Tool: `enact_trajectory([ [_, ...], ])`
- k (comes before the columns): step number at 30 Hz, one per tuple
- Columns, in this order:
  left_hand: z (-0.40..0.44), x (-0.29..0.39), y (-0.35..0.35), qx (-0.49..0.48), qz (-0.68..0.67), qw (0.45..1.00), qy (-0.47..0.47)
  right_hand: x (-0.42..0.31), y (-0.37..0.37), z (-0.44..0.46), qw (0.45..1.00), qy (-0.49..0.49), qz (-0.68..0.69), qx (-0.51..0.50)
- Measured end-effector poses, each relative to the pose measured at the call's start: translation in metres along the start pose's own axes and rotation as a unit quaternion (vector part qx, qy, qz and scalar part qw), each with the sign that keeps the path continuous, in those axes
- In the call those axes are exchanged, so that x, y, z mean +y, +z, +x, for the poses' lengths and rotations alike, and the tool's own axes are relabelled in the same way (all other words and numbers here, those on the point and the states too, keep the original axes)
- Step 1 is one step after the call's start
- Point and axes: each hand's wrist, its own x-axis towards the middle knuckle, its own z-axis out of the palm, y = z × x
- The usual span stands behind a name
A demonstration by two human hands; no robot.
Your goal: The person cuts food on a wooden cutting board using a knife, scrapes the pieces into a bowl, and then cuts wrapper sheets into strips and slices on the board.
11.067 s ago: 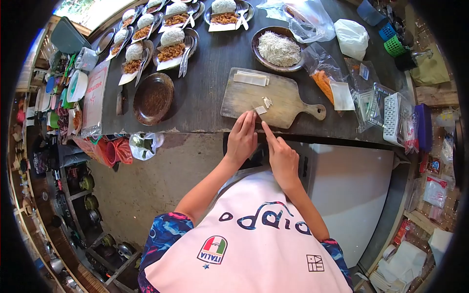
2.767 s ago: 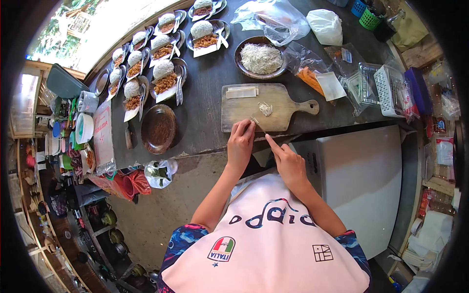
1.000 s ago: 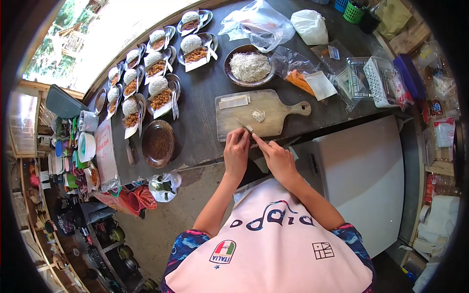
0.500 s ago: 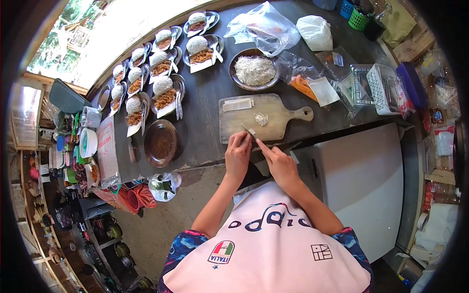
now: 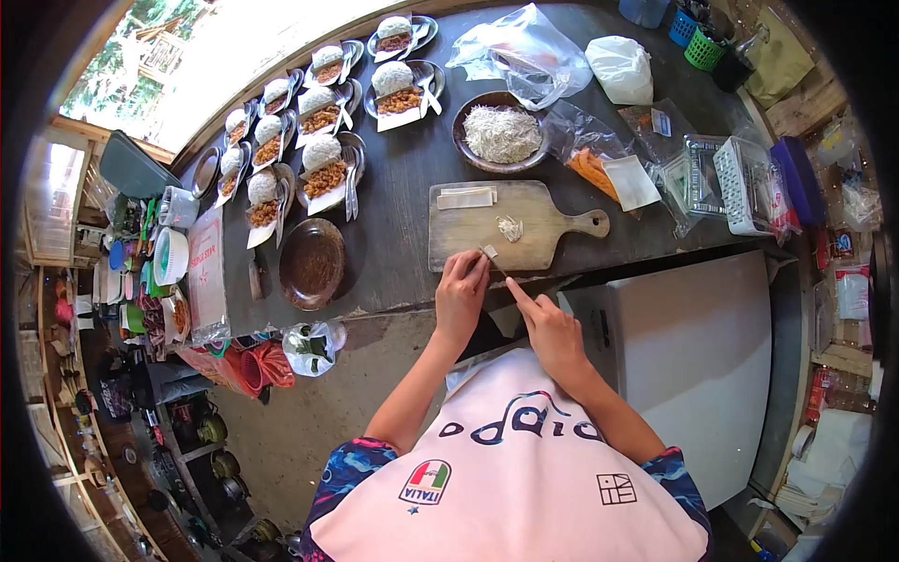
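My left hand [image 5: 462, 286] is closed at the near edge of the wooden cutting board [image 5: 552, 248], its fingertips pinching a small pale strip [image 5: 489, 252]. My right hand [image 5: 552, 330] grips a knife [image 5: 499, 266], index finger stretched along the blade, which meets the strip beside my left fingertips. The handle is hidden in my palm. Thin pale shreds [image 5: 510, 228] lie in a small heap on the board. Farther back on it are flat pale strips [image 5: 466, 197], stacked side by side. Behind the board, a brown bowl [image 5: 461, 150] holds a mound of white shreds [image 5: 503, 133].
Several plates of rice and brown food [image 5: 325, 176] with spoons and forks stand at the left. A brown plate [image 5: 312, 264] is nearer me. Beyond the board lie plastic bags [image 5: 524, 51] and a bag of orange pieces [image 5: 593, 173]. A white basket [image 5: 735, 187] stands right.
The knife and my right hand have shifted slightly right and toward me, away from my left fingertips. My left hand still pinches the strip. The whole view has shifted a little.
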Motion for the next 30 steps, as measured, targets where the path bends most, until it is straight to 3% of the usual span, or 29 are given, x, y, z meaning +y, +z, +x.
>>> enact_trajectory([
  [30,-0.003,0.002,0.001,0.013,-0.008,1.0,-0.001,0.001,0.007,0.014,0.999,-0.016,0.024,0.021],
])
